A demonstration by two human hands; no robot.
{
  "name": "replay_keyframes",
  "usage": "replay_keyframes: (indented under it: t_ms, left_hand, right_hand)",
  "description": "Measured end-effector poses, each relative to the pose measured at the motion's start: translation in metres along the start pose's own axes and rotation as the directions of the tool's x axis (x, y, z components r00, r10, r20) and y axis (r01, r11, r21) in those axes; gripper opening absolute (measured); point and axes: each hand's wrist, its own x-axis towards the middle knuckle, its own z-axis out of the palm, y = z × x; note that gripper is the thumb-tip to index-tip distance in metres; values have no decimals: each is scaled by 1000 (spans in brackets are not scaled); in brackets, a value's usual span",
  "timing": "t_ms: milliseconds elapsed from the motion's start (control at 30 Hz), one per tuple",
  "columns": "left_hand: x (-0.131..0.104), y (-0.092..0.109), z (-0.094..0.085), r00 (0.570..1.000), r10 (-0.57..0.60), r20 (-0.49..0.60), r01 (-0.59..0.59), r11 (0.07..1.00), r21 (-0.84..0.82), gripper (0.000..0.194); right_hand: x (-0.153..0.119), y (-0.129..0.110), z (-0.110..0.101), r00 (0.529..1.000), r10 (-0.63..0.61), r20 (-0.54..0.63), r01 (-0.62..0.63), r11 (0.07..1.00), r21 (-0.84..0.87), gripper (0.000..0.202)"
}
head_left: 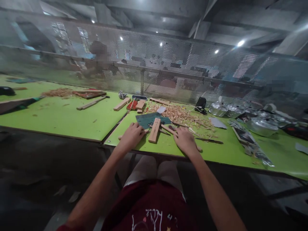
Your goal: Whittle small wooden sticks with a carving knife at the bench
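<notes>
On the green tabletop, my left hand [132,136] is closed over a slim wooden piece [144,132], whose end shows past the fingers. To its right, my right hand [184,140] rests on a wooden stick [169,129] that slants under the palm, with a rounded end showing beyond it. Between the hands lies a light wooden block [154,130], partly on a dark teal sheet [146,120]. Thin dark tools lie beside the block.
Curled wood shavings [182,115] spread behind the hands. A red plane [132,104] and wooden blocks sit at the back. Rightward are a thin blade [209,140], a phone [243,135] and foil-wrapped items [262,125]. A hammer [92,103] lies left. A mesh screen [166,73] stands behind.
</notes>
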Motion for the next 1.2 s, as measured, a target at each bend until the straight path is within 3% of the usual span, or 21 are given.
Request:
replay_keyframes:
  t_ms: [133, 267, 467, 633, 733, 833, 1000, 1100, 1200]
  left_hand:
    - [-1, 2, -3, 991, -102, -85, 111, 988, 109, 27]
    - [0, 1, -4, 978, -155, -141, 169, 981, 94, 26]
    - [8, 2, -3, 992, -42, -120, 37, 998, -43, 30]
    - [9, 21, -4, 996, 27, -85, -32, 998, -57, 30]
    - [9, 37, -6, 998, 21, -66, -23, 999, -33, 37]
    - [14, 51, -8, 998, -47, 41, 46, 999, 21, 44]
    - [27, 57, -10, 982, -98, 162, 97, 995, 14, 33]
    - [29, 54, -9, 982, -92, 162, 93, 996, 3, 23]
    - [26, 51, -7, 989, -43, 141, 43, 999, 5, 29]
  right_hand:
    - [-2, -4, 5, 1000, 20, -4, -20, 998, -55, 28]
    - [-6, -7, 8, 995, 89, -46, -92, 993, -77, 32]
    - [-7, -8, 4, 975, 183, -127, -190, 980, -53, 36]
    - [-11, -7, 3, 952, 209, -223, -213, 977, 2, 36]
    - [-10, -4, 8, 926, 228, -301, -226, 973, 42, 39]
    - [-7, 1, 16, 885, 256, -390, -241, 967, 87, 37]
    - [-4, 3, 20, 861, 210, -464, -157, 976, 151, 37]
    - [-4, 3, 13, 860, 167, -482, -82, 978, 191, 40]
    - [-2, 3, 7, 854, 146, -500, -26, 971, 238, 42]
